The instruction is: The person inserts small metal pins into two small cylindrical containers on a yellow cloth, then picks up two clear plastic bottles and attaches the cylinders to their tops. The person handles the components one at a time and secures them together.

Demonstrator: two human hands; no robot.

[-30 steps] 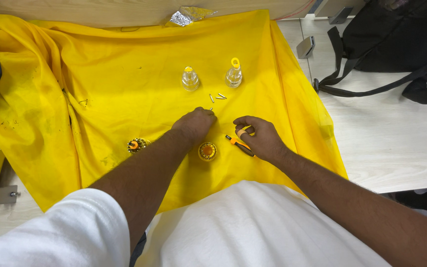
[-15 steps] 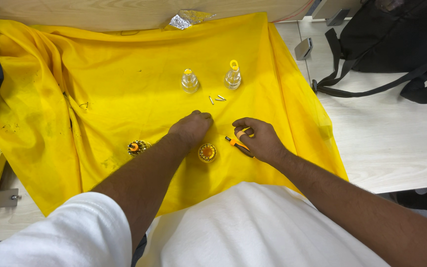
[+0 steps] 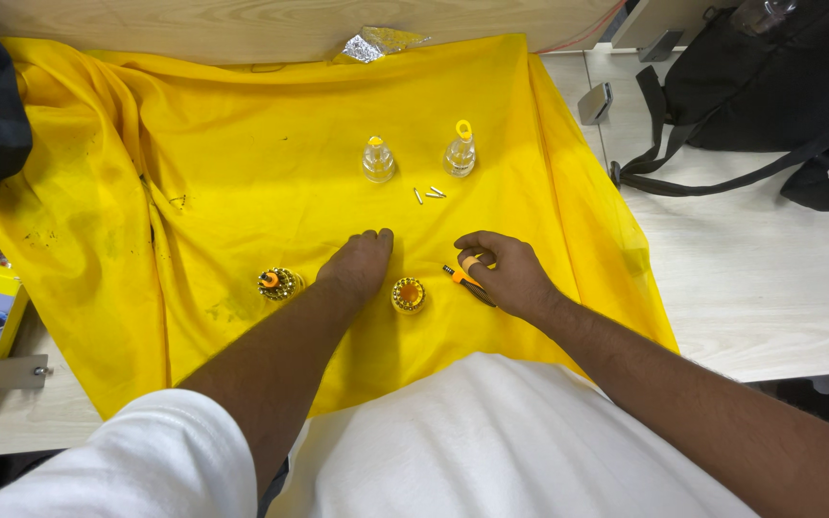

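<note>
Both hands work low on the cloth [image 3: 242, 192]: the left hand [image 3: 357, 267] lies flat, fingers closed and empty, while the right hand [image 3: 503, 273] is curled round a slim orange-and-black screwdriver [image 3: 465, 281]. Judging by this, a pick-up is in hand; next needs a firm pinch. Round ridged bit holders [image 3: 408, 294] sit beside, tiny screws [image 3: 428, 194] farther off

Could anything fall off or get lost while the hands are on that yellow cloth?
Maybe. The tiny screws lie loose on the yellow cloth, which is wrinkled, so a tug from the left hand pressing on it could roll them away. The two small clear bottles stand upright and look easy to tip. The right hand grips a screwdriver, whose tip might snag the cloth.
</note>
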